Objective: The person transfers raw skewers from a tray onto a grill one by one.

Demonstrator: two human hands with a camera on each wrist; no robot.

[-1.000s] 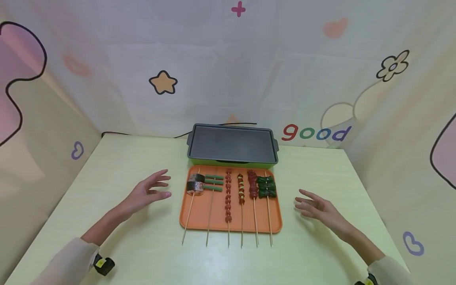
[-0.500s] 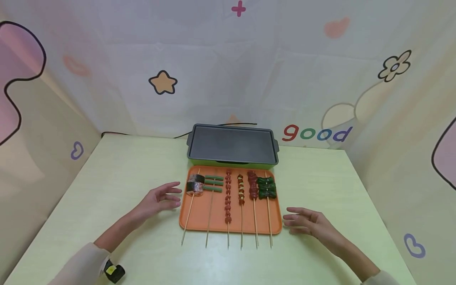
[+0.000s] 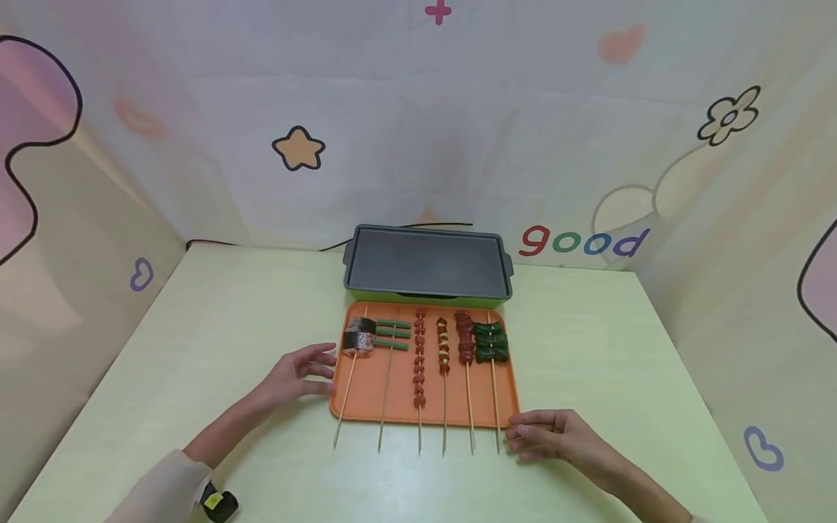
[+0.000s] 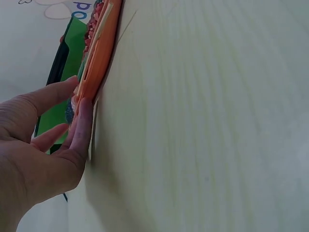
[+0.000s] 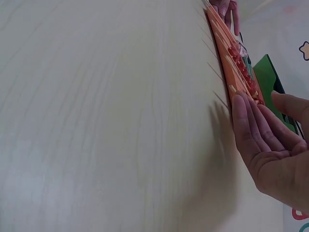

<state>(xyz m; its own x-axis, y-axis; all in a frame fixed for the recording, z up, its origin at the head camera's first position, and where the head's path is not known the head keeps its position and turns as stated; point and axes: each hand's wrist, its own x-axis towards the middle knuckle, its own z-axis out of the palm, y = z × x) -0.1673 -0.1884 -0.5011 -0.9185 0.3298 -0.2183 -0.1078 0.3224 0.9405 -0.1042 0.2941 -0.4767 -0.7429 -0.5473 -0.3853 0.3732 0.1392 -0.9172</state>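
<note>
An orange tray (image 3: 421, 418) lies on the table with several skewers across it, their sticks jutting past its front edge. From left to right they carry fish-like rolls (image 3: 359, 338), green stalks (image 3: 393, 334), small red pieces (image 3: 420, 359), mixed chunks (image 3: 443, 347), dark red meat (image 3: 465, 338) and folded green leaves (image 3: 490, 342). My left hand (image 3: 294, 378) is at the tray's left edge, fingertips touching the rim, fingers mostly straight. At the front right corner is my right hand (image 3: 556, 436), its extended fingers against the tray (image 5: 224, 53); its thumb stands apart in the right wrist view.
Directly behind the tray stands a green electric griddle (image 3: 428, 265) with a dark flat plate. A black cable (image 3: 336, 247) runs behind it along the back edge. Printed curtains (image 3: 418, 145) enclose the pale table (image 3: 588, 334) at the back and both sides.
Both hands have moved inward to the tray. The left came right and slightly down to the left edge; the right came left and down to the front right corner. The tray has not moved.
</note>
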